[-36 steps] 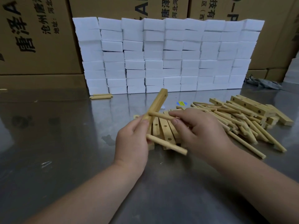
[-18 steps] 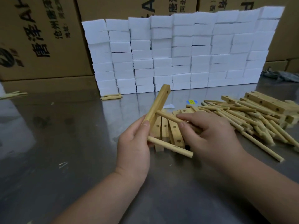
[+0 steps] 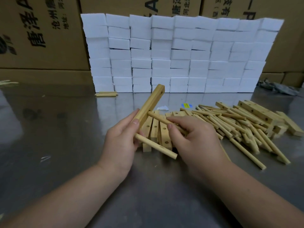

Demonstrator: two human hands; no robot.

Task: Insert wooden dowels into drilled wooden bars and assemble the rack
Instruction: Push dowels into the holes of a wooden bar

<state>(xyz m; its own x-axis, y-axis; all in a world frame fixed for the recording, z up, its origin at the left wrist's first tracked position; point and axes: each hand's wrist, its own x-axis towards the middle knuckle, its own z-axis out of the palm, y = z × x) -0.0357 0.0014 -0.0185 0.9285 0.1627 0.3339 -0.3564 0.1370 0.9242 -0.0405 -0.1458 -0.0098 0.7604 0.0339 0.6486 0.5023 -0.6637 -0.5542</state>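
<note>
My left hand grips a drilled wooden bar that tilts up and away, an empty hole showing near its top end. One dowel sticks out of the bar's lower end toward the right. My right hand pinches a second dowel whose tip sits at the bar's middle hole. Below the hands, several drilled bars lie side by side on the metal table. A heap of loose dowels lies to the right.
More drilled bars rest on the heap's far side. A wall of stacked white foam blocks stands behind, with cardboard boxes beyond. Two short dowels lie at the wall's foot. A crumpled grey cloth sits far right.
The second dowel's tip has gone from lying across the bar to sitting in its middle hole, with my right hand pushing it leftward. The camera has shifted left.
</note>
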